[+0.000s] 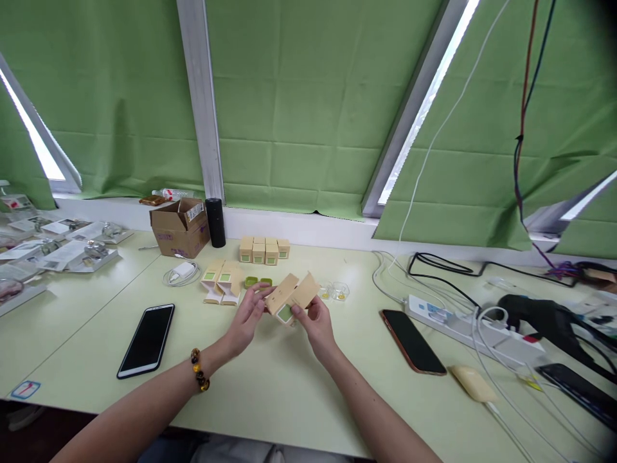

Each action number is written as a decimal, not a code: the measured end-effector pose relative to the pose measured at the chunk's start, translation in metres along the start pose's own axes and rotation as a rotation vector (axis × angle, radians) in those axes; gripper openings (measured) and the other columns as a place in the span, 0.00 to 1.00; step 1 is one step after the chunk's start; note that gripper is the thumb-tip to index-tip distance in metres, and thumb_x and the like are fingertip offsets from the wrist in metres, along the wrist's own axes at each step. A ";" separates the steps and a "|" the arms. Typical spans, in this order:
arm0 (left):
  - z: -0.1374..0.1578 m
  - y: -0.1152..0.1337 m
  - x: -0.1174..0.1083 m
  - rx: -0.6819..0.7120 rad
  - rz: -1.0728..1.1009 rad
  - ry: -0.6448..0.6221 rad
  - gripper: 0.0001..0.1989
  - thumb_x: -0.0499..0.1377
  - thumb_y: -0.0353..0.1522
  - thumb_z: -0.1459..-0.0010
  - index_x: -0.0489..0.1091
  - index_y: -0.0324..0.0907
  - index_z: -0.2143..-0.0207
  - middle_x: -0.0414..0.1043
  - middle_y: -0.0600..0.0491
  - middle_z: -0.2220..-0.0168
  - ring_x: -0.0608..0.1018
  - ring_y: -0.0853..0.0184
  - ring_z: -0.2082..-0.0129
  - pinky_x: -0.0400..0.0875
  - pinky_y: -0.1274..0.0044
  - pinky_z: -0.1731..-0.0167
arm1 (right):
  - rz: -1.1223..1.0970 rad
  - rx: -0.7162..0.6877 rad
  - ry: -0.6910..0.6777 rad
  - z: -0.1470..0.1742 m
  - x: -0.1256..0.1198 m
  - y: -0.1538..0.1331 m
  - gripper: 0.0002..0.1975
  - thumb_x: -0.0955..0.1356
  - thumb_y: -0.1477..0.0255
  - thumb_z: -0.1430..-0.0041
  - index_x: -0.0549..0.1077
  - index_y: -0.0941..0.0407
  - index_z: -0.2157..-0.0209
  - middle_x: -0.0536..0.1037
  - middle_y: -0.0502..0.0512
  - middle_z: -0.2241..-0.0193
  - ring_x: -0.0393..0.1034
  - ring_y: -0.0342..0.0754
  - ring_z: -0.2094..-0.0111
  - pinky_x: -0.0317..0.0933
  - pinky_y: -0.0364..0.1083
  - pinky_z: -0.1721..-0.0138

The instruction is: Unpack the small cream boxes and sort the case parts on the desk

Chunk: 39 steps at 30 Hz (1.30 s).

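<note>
A small tan cardboard box (282, 296) with its flaps up and a green square on one face is held tilted above the table between my two hands. My left hand (245, 318), with a beaded bracelet at the wrist, grips the box's left side, some fingers hidden behind it. My right hand (317, 325) pinches its right side, thumb near the green square. Just behind are small green containers (251, 281) and clear plastic cups (340, 292) with something yellow inside. Left of them stand two opened tan boxes (222, 283). Several closed tan boxes (259, 249) form a group farther back.
A white-framed phone (146, 341) lies left, another phone (413, 342) right. Beyond it are a power strip (472, 331), tangled cables and a cream-coloured device (472, 384). A larger carton (180, 228), black cylinder (215, 222) and coiled white charger (182, 272) sit at back left.
</note>
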<state>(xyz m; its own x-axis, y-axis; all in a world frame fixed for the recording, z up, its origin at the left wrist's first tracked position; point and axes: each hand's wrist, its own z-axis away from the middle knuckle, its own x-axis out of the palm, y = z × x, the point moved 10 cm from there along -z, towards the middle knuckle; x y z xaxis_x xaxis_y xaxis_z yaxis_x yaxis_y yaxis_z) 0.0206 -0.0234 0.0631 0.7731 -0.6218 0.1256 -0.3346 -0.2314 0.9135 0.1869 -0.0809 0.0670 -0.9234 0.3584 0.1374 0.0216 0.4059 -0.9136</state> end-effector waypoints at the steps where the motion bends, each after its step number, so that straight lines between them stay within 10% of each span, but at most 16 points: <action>1: 0.002 0.004 0.001 0.041 -0.036 -0.011 0.26 0.56 0.44 0.30 0.59 0.46 0.35 0.67 0.39 0.35 0.74 0.53 0.40 0.71 0.61 0.42 | -0.008 0.003 0.037 -0.002 -0.005 -0.001 0.24 0.77 0.51 0.48 0.76 0.54 0.58 0.83 0.59 0.61 0.76 0.55 0.60 0.72 0.51 0.59; 13: 0.008 0.008 0.007 0.143 -0.358 0.010 0.27 0.57 0.35 0.31 0.54 0.46 0.33 0.57 0.39 0.32 0.68 0.52 0.34 0.67 0.57 0.37 | 0.087 0.051 0.101 0.000 -0.003 0.004 0.22 0.78 0.57 0.50 0.76 0.53 0.58 0.83 0.60 0.57 0.76 0.56 0.55 0.70 0.51 0.57; 39: 0.001 0.000 0.008 0.135 -0.122 -0.023 0.21 0.58 0.31 0.34 0.54 0.48 0.43 0.61 0.47 0.46 0.71 0.60 0.44 0.69 0.67 0.44 | 0.019 0.020 -0.110 0.006 0.017 0.006 0.26 0.75 0.56 0.42 0.69 0.51 0.48 0.81 0.60 0.50 0.76 0.56 0.49 0.69 0.54 0.47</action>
<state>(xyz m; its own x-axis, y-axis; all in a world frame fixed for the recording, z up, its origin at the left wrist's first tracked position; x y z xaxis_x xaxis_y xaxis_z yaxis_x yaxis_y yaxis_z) 0.0261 -0.0284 0.0639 0.8005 -0.5993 0.0064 -0.3089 -0.4035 0.8612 0.1691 -0.0774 0.0618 -0.9594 0.2711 0.0781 0.0329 0.3825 -0.9234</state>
